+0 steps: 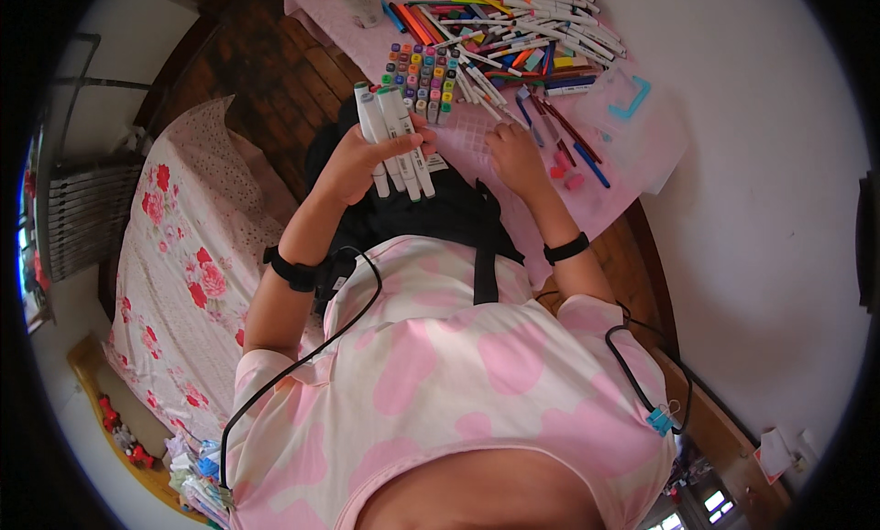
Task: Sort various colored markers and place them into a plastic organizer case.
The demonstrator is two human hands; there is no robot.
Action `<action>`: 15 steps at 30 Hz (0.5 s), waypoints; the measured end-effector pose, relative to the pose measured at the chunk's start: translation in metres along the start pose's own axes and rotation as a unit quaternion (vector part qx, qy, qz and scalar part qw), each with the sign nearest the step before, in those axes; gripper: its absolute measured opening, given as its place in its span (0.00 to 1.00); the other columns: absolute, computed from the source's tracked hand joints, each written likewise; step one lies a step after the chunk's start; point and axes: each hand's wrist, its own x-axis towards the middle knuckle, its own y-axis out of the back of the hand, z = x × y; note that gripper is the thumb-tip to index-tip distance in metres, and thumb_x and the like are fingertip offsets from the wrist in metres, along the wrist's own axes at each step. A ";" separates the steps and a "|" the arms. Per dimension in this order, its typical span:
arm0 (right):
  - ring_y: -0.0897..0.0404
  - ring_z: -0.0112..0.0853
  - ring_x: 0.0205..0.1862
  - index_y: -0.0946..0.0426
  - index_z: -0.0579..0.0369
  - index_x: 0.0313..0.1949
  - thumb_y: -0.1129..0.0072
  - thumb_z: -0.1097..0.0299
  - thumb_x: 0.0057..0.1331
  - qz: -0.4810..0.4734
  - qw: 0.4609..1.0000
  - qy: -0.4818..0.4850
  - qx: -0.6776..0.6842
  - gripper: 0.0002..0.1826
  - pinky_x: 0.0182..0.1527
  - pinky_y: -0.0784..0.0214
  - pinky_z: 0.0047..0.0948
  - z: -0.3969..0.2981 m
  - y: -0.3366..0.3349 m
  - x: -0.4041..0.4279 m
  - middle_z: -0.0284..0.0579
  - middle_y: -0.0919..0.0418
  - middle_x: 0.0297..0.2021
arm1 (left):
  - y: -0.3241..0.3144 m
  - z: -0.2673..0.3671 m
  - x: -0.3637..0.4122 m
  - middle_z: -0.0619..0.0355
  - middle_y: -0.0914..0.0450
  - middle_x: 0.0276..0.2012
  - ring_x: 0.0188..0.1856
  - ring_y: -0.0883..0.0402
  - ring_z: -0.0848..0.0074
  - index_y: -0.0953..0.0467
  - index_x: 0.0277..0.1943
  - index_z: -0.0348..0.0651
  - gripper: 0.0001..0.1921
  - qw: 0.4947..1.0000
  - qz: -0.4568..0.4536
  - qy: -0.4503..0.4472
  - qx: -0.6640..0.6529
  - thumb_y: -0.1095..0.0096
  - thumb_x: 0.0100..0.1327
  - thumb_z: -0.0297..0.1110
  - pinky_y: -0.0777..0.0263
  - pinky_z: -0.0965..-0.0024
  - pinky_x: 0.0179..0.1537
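Observation:
My left hand (364,155) holds a bunch of several white capped markers (399,145) above my lap, thumb across their barrels. At the near side of the pink-covered table, a clear plastic grid tray (471,133) lies with bare square cells in view. The curled fingers of my right hand (517,157) grip its right edge. Just beyond the tray, a block of upright markers (421,80) stands in close rows with coloured caps up. The bunch in my left hand partly covers the block's near left side.
Loose markers and pens (529,28) are heaped at the table's far side. A cup (359,2) stands at the far left corner. Right of my right hand lie pencils (567,124), pink pieces (567,173) and a clear case with a blue handle (631,98). A white wall (749,152) borders the table.

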 end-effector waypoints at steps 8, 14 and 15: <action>0.26 0.47 0.48 0.24 0.56 0.39 0.43 0.74 0.56 -0.014 0.997 -0.025 0.074 0.10 0.49 0.30 0.45 -0.006 0.010 -0.020 0.49 0.26 0.42 | -0.024 -0.007 0.015 0.53 0.17 0.47 0.52 0.15 0.64 0.27 0.58 0.34 0.21 0.999 -0.023 0.037 0.027 0.29 0.66 0.29 0.21 0.58 0.55; 0.26 0.47 0.49 0.23 0.55 0.40 0.38 0.75 0.55 0.003 0.995 -0.030 0.100 0.11 0.48 0.28 0.43 -0.025 0.017 -0.010 0.49 0.25 0.42 | -0.034 -0.006 0.018 0.53 0.15 0.45 0.47 0.14 0.70 0.24 0.58 0.34 0.22 0.998 -0.007 0.043 0.044 0.26 0.63 0.31 0.21 0.66 0.50; 0.24 0.47 0.46 0.23 0.56 0.40 0.37 0.74 0.58 0.053 0.990 -0.045 0.125 0.10 0.46 0.28 0.41 -0.027 0.021 -0.006 0.49 0.25 0.41 | -0.034 -0.007 0.019 0.53 0.15 0.45 0.47 0.14 0.70 0.24 0.58 0.34 0.22 0.998 -0.007 0.043 0.045 0.26 0.63 0.31 0.21 0.66 0.50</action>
